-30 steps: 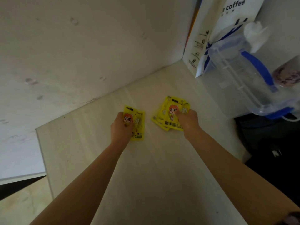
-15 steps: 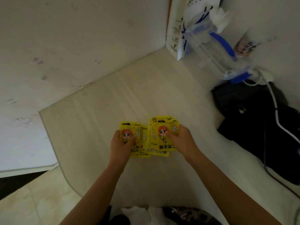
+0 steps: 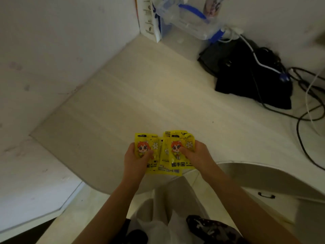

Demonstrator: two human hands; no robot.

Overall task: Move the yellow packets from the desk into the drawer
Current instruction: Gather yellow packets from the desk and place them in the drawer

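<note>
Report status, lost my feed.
Left hand and right hand both gripping packets at desk edge. Drawer shut. Nothing blocking.

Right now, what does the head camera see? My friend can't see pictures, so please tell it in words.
Two bare hands hold yellow packets at the near edge of a pale desk: the left hand grips one packet, the right hand a small stack. A drawer front with a dark handle shows low right; a black bag, cables and a clear jug sit at the back.

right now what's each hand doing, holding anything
Left hand: closed on one yellow packet.
Right hand: closed on a small stack of yellow packets, thumb on top, at the desk edge.
</note>
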